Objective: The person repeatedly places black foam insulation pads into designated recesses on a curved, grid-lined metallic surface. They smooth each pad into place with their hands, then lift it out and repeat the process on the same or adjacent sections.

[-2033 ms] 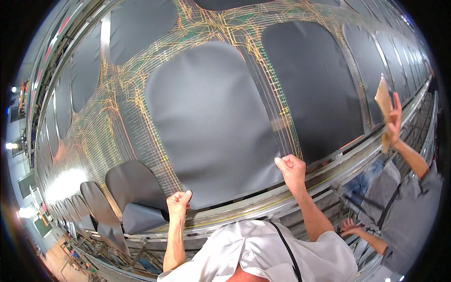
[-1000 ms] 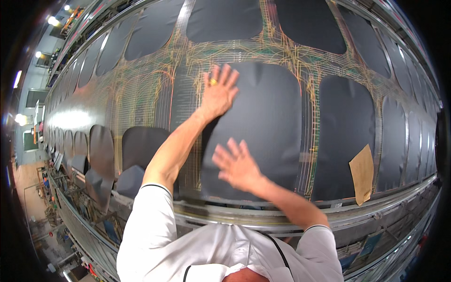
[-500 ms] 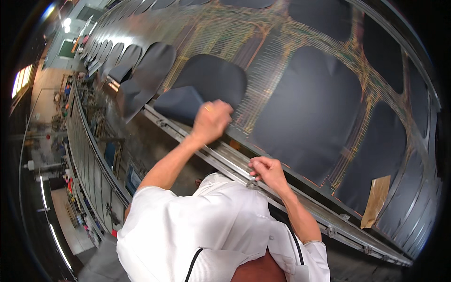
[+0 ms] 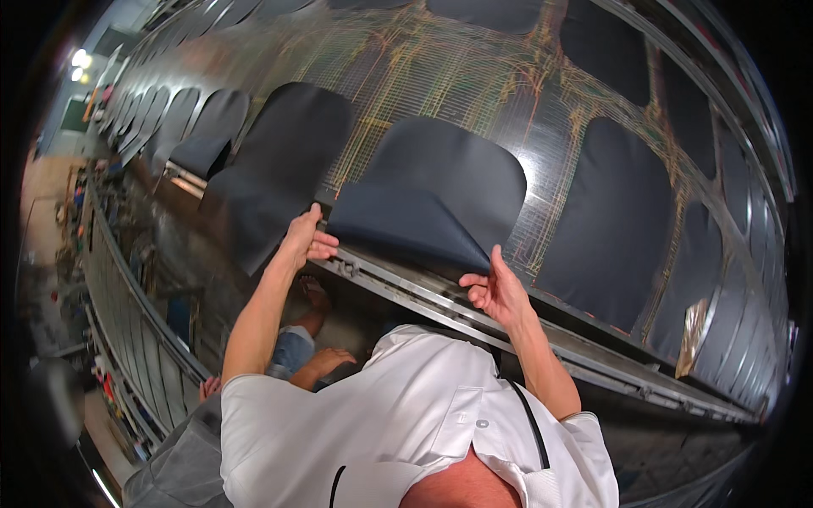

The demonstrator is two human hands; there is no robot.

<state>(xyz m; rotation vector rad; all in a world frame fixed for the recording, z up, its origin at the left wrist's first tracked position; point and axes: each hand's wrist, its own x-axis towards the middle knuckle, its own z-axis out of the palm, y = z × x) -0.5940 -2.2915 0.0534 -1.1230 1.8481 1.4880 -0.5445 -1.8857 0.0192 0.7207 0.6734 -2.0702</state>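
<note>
A dark, rounded sheet panel [image 4: 457, 161] lies on the table with its near part folded back, showing a bluish-black underside. My left hand [image 4: 308, 239] is at the left end of the fold, by the table edge, its fingers stretched and apart. At the fold's right corner is my right hand [image 4: 501, 292], thumb raised and fingers loosely bent, with a gap between them. Whether either hand touches the sheet is hard to tell. Left of my left hand, another dark panel [image 4: 296, 127] hangs over the edge.
Colored threads in a grid cover the tabletop [image 4: 406, 93] between more dark panels [image 4: 611, 229]. A metal rail [image 4: 406, 298] borders the near edge. A brown strip [image 4: 693, 334] sits at the right. Another person's hand [image 4: 332, 362] and bare leg show below the rail.
My left hand has moved left and opened from a closed shape over the fold. My right hand has risen to the fold's right corner. The view has shifted, and another person shows.
</note>
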